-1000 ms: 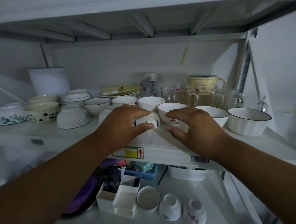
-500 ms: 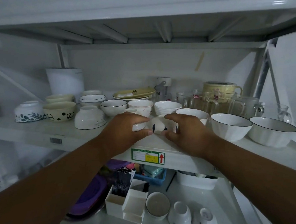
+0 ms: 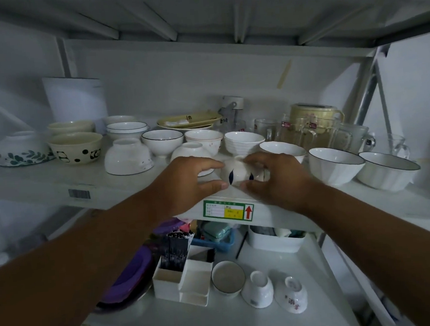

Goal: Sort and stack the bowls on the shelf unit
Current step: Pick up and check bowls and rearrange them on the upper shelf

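Shelf unit (image 3: 42, 191), white metal, middle tier, front edge: one small white bowl with dark blue petal marks (image 3: 237, 174), upside down, foot ring uppermost, held between two hands just above a green-and-yellow label with a red arrow (image 3: 228, 210).

Left hand (image 3: 185, 182): fingers curled over the bowl's left side, thumb underneath toward its rim; clamped on the bowl.

Right hand (image 3: 275, 179): fingers curled over the bowl's top and right side, thumb low at the front; also clamped on it. Whether a second bowl sat hidden under this hand could not be told.

Same tier, left to right:
- leaf-patterned bowl (image 3: 23, 149), inverted, far left;
- cream panda bowl (image 3: 76, 148), upright, with another cream bowl (image 3: 70, 126) behind;
- plain white bowl (image 3: 128, 156), inverted;
- dark-rimmed white bowl (image 3: 162, 140), upright;
- ribbed white bowl (image 3: 243, 142), upright, just behind the hands;
- two fluted dark-rimmed bowls (image 3: 336, 164), upright, side by side at the right;
- glass mugs (image 3: 307, 132) grouped at the back right;
- yellow dishes (image 3: 188, 120) stacked at the back centre.

Lower tier: white divided organiser (image 3: 188, 283), dark-rimmed cup (image 3: 228, 276) upright, two small white cups (image 3: 258, 290) inverted beside it, purple plate (image 3: 132, 273) at left.
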